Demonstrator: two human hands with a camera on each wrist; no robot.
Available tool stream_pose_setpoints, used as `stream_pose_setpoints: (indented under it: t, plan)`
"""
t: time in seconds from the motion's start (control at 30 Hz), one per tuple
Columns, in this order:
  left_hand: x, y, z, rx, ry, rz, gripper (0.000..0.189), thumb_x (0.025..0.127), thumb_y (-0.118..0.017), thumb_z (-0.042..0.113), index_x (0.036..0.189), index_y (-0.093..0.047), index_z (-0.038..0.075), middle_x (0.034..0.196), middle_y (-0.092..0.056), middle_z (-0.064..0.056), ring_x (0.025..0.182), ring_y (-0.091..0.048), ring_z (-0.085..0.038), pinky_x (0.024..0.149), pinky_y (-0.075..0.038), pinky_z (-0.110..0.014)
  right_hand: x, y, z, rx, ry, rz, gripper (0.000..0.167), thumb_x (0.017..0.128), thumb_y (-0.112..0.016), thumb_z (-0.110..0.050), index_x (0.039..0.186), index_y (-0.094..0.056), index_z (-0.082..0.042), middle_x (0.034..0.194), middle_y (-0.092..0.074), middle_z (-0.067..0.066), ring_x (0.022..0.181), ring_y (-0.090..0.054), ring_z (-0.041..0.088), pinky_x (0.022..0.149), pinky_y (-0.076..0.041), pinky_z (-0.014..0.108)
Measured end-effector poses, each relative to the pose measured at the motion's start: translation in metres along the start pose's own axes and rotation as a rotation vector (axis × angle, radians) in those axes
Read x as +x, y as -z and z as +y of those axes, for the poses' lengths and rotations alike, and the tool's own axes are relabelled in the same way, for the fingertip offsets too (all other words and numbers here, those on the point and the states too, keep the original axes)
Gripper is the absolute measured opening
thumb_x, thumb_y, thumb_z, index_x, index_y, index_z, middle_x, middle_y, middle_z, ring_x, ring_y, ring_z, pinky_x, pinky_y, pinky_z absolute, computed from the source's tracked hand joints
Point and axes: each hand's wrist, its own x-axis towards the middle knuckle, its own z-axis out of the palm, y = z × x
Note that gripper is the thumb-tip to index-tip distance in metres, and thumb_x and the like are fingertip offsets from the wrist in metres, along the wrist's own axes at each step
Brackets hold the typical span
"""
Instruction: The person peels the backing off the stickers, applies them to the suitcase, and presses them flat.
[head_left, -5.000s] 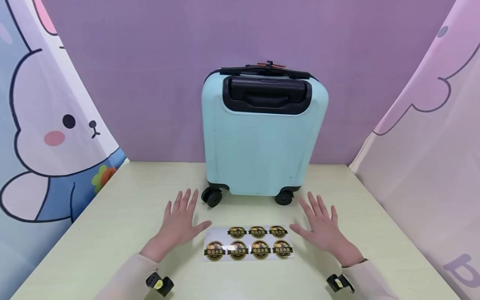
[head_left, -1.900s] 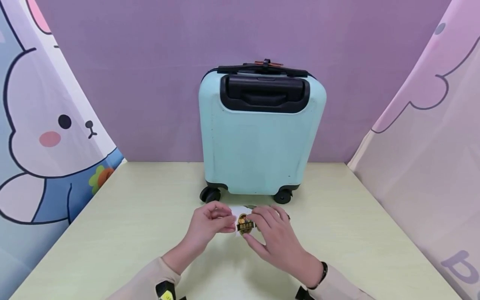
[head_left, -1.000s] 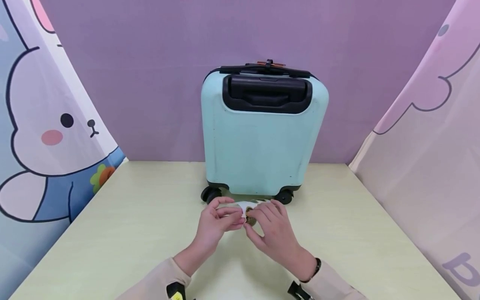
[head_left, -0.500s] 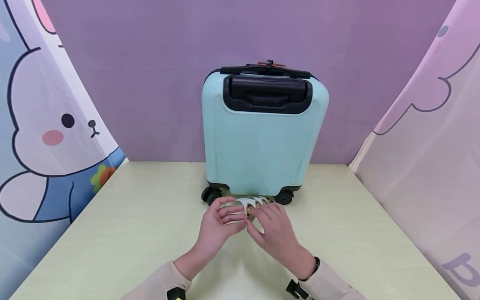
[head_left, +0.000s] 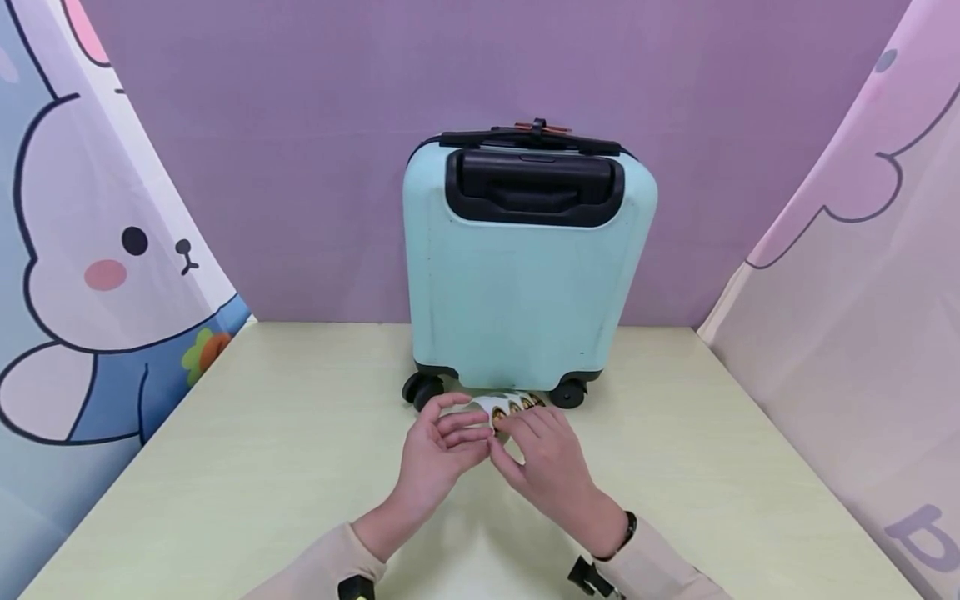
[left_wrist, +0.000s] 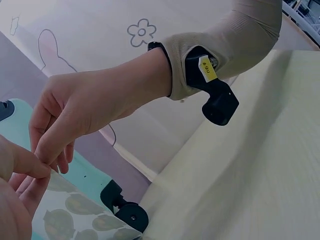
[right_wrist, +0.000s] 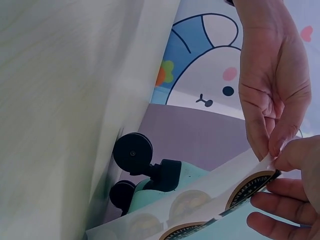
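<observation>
A white sheet of round black-and-gold stickers [head_left: 485, 403] is held up just in front of the suitcase, bent into a curve. At its near left corner, my left hand [head_left: 435, 450] pinches the edge, the other fingers spread loosely. My right hand [head_left: 551, 462] pinches the same corner, thumb and index finger close to the left fingertips. In the right wrist view, a sticker [right_wrist: 250, 189] lies by the pinched corner; whether its edge is lifted, I cannot tell. The left wrist view shows the sheet's pale back [left_wrist: 70, 212], with sticker outlines showing through.
A light blue suitcase [head_left: 517, 300] with a black handle recess [head_left: 535, 187] stands upright on the pale wooden table [head_left: 300, 400], behind the hands. Its black wheels [head_left: 567, 394] rest on the table. A purple backdrop [head_left: 322, 167] and printed cloth sides enclose the table.
The sheet, flat on the table at first between two spread hands, has been picked up and bent. Both hands came together at its corner; over the last half second they barely move.
</observation>
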Motion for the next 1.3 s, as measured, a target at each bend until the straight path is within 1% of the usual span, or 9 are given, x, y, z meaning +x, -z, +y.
stream_pose_setpoints:
  t: [0.17, 0.3, 0.47, 0.6, 0.73, 0.8, 0.97, 1.1, 1.3]
  plan:
    - [0.0, 0.0002, -0.0005, 0.012, -0.003, 0.008, 0.052, 0.08, -0.068, -0.021, 0.126, -0.049, -0.006, 0.113, -0.067, -0.028, 0.09, -0.072, -0.015, 0.079, -0.059, -0.032, 0.0005, 0.0018, -0.0004, 0.011, -0.023, -0.036, 0.01, 0.084, -0.068, -0.012, 0.088, -0.071, -0.004, 0.082, -0.07, 0.004, 0.074, -0.063, 0.019, 0.066, -0.051, 0.036]
    - [0.0005, 0.0013, -0.0003, 0.017, -0.006, 0.008, 0.052, 0.08, -0.067, -0.022, 0.126, -0.048, -0.006, 0.113, -0.067, -0.028, 0.09, -0.072, -0.016, 0.08, -0.059, -0.032, 0.0008, 0.0022, 0.0003, 0.013, -0.02, -0.054, 0.011, 0.084, -0.067, -0.012, 0.088, -0.073, -0.003, 0.081, -0.07, 0.004, 0.075, -0.063, 0.019, 0.067, -0.05, 0.034]
    - [0.0003, 0.0025, 0.0007, 0.02, -0.011, 0.009, 0.053, 0.08, -0.066, -0.023, 0.127, -0.048, -0.006, 0.114, -0.066, -0.029, 0.09, -0.072, -0.016, 0.08, -0.059, -0.032, 0.0005, 0.0018, 0.002, 0.006, 0.038, -0.034, 0.021, 0.094, -0.058, -0.015, 0.09, -0.074, -0.002, 0.081, -0.071, 0.004, 0.073, -0.063, 0.018, 0.066, -0.05, 0.033]
    - [-0.0001, 0.0033, 0.0012, 0.021, -0.011, 0.01, 0.053, 0.079, -0.066, -0.023, 0.126, -0.048, -0.006, 0.114, -0.066, -0.03, 0.089, -0.072, -0.016, 0.08, -0.059, -0.032, -0.0002, 0.0027, 0.002, 0.006, 0.044, -0.056, 0.034, 0.101, -0.05, -0.023, 0.092, -0.075, -0.002, 0.082, -0.071, 0.005, 0.074, -0.064, 0.02, 0.066, -0.051, 0.033]
    - [-0.0002, 0.0042, 0.0007, 0.017, -0.007, 0.014, 0.054, 0.079, -0.066, -0.024, 0.127, -0.047, -0.007, 0.113, -0.066, -0.029, 0.088, -0.072, -0.015, 0.079, -0.059, -0.031, -0.0014, 0.0037, 0.0017, 0.006, 0.039, -0.083, 0.04, 0.104, -0.046, -0.027, 0.094, -0.075, -0.002, 0.084, -0.071, 0.006, 0.076, -0.065, 0.021, 0.067, -0.052, 0.034]
    - [-0.0003, 0.0046, 0.0005, 0.015, -0.006, 0.016, 0.055, 0.079, -0.066, -0.024, 0.128, -0.046, -0.008, 0.114, -0.066, -0.029, 0.088, -0.072, -0.015, 0.079, -0.059, -0.031, -0.0019, 0.0038, 0.0019, 0.003, 0.044, -0.086, 0.039, 0.104, -0.047, -0.026, 0.094, -0.075, -0.001, 0.085, -0.071, 0.006, 0.076, -0.065, 0.02, 0.067, -0.052, 0.034]
    - [-0.0005, 0.0046, 0.0005, 0.016, -0.01, 0.017, 0.055, 0.08, -0.066, -0.023, 0.129, -0.045, -0.01, 0.114, -0.067, -0.028, 0.089, -0.072, -0.015, 0.079, -0.059, -0.03, -0.0024, 0.0025, 0.0038, 0.0, 0.072, -0.052, 0.033, 0.1, -0.048, -0.017, 0.095, -0.076, 0.0, 0.085, -0.071, 0.006, 0.075, -0.064, 0.02, 0.067, -0.052, 0.033]
    - [-0.0004, 0.0044, -0.0001, 0.015, -0.019, 0.015, 0.055, 0.08, -0.066, -0.023, 0.128, -0.045, -0.009, 0.114, -0.067, -0.028, 0.09, -0.072, -0.015, 0.079, -0.059, -0.03, -0.0022, 0.002, 0.0041, 0.02, 0.068, -0.024, 0.03, 0.098, -0.05, -0.015, 0.089, -0.075, -0.001, 0.081, -0.071, 0.005, 0.073, -0.064, 0.018, 0.066, -0.052, 0.032]
    - [-0.001, 0.0042, -0.0016, 0.008, -0.027, 0.022, 0.053, 0.079, -0.066, -0.023, 0.127, -0.046, -0.009, 0.113, -0.067, -0.029, 0.09, -0.072, -0.015, 0.079, -0.059, -0.03, -0.0032, 0.0005, 0.0033, 0.059, 0.055, -0.005, 0.024, 0.095, -0.054, -0.012, 0.083, -0.073, -0.004, 0.078, -0.071, 0.003, 0.071, -0.065, 0.016, 0.065, -0.053, 0.028]
